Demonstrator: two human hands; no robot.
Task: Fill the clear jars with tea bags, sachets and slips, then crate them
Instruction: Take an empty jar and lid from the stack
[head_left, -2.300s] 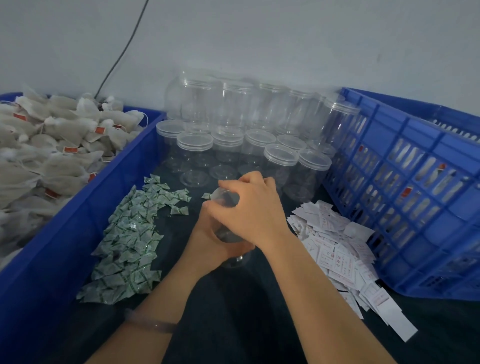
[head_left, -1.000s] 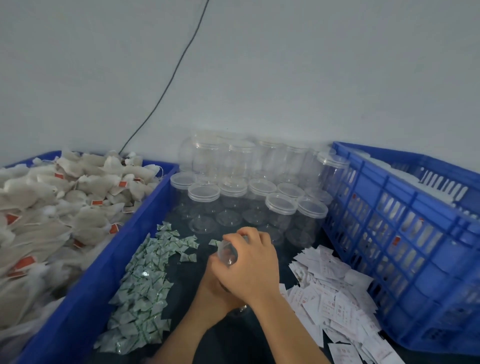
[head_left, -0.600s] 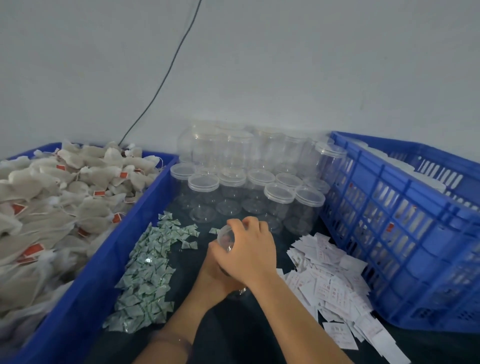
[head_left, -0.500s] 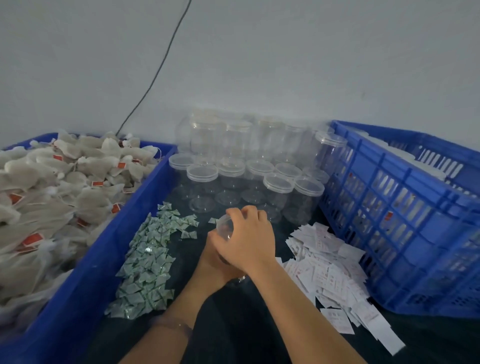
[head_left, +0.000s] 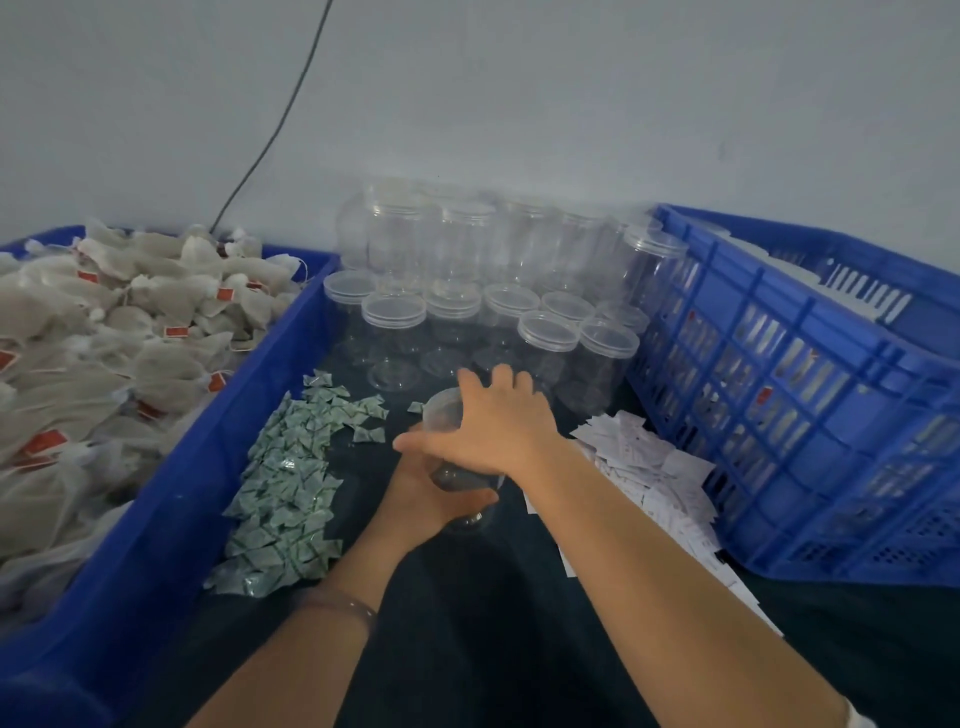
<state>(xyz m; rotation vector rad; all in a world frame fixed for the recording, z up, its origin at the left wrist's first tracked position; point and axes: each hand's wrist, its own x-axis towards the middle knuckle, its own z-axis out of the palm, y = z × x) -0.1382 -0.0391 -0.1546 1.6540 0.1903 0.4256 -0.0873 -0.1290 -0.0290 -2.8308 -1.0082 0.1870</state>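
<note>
The straightened fingers of the right hand are being laid flat across the mouth of a small clear round plastic jar, with the thumb stretched out to the left. Nothing is being pinched by them, and whether a lid is lying under the palm cannot be told. The curled fingers of the left hand are being wrapped round the jar's lower wall. The jar is thus being gripped from beneath and held tilted just above the dark cloth-covered table. Something grey is being shown through the wall low down, but it cannot be identified.

The jar is being judged light, thin-walled and smooth, so some slipping and some flexing under a hard squeeze are to be expected. The stiffer rim or the base edge is being judged the safer place to take hold of it.

Just to the left, a heap of green-and-white triangular sachets is lying on the cloth; just to the right, a heap of white printed paper slips. Behind, rows of empty clear lidded jars are being stored against the wall. Further out, a blue slatted plastic crate is standing on the right, and a blue solid plastic tub is being filled on the left by beige mesh tea bags with red tags.
</note>
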